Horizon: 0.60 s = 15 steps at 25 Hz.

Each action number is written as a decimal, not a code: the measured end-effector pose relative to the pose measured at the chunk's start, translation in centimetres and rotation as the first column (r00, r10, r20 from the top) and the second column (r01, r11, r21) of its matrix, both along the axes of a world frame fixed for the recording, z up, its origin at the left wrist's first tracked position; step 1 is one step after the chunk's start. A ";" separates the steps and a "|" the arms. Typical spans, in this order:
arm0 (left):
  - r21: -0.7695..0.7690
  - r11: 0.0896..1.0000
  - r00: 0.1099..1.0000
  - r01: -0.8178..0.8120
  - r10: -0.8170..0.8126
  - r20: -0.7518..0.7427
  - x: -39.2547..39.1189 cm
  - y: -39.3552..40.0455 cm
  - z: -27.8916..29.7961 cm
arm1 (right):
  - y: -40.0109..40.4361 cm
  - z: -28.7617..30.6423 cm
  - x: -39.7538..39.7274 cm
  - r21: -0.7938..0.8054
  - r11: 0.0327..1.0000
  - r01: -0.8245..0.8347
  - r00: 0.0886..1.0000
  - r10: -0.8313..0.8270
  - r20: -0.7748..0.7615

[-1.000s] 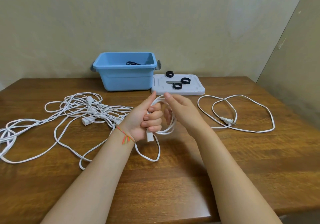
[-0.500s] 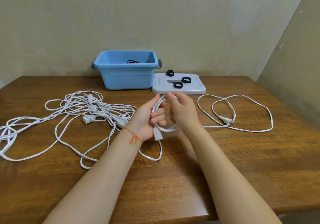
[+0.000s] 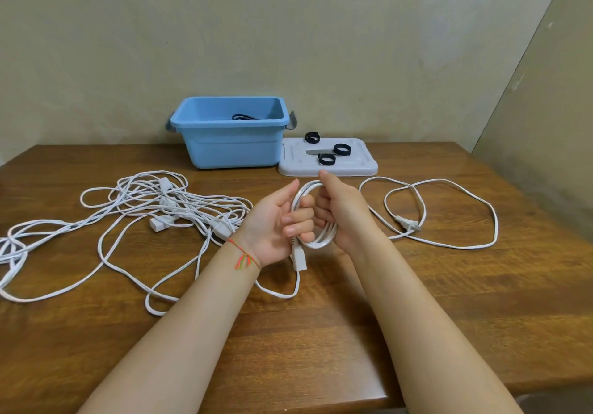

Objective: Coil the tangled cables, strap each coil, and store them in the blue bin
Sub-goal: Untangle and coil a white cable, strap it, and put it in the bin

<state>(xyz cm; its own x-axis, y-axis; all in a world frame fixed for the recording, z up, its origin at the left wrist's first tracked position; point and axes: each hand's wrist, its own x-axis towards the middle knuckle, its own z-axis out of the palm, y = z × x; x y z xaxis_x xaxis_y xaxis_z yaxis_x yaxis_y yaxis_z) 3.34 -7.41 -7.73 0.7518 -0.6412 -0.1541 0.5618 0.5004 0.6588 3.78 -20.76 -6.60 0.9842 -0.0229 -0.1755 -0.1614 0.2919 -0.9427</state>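
Note:
A small white cable coil (image 3: 324,237) is held upright between both hands above the table's middle. My left hand (image 3: 276,224) curls its fingers round the coil's left side, with a white plug end (image 3: 299,258) hanging below. My right hand (image 3: 345,214) grips the coil's right side. The same cable trails right in loose loops to a two-pin plug (image 3: 407,223). A tangled heap of white cables (image 3: 154,208) spreads over the left of the table. The blue bin (image 3: 231,144) stands at the back with a dark cable inside. Three black straps (image 3: 326,159) lie on the grey lid (image 3: 353,166).
The wooden table (image 3: 449,301) ends close to me at the front and at a wall on the right. Loose cable loops (image 3: 154,298) run near my left forearm. The bin and lid sit against the back wall.
My hands have shifted slightly right and closer together, the coil has grown a little tighter, and the loose cable on the right has been drawn in somewhat.

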 end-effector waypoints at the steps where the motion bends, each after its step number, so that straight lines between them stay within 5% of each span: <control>1: -0.014 1.000 1.000 0.026 -0.026 0.016 -0.1 -0.1 0.0 | 0.1 0.0 0.0 0.001 1.000 0.016 1.000 -0.016 0.013; 5: -0.059 0.986 0.988 -0.157 0.157 -0.012 0.8 0.4 0.6 | -0.3 -0.4 0.6 -0.356 0.934 -0.023 0.998 0.043 0.050; 9: -0.026 0.817 0.815 -0.576 0.572 -0.088 3.6 2.5 1.2 | -2.3 -0.1 1.2 -0.763 0.643 -0.072 0.989 0.144 0.028; 11: -0.020 0.720 0.715 -0.694 0.685 -0.141 4.8 3.5 1.8 | -3.1 0.6 1.6 -0.859 0.507 -0.068 0.985 0.168 0.022; 15: 0.060 0.529 0.526 -0.846 0.848 -0.069 6.3 3.8 4.5 | -3.4 2.1 2.5 -0.913 0.409 0.000 0.977 0.194 0.087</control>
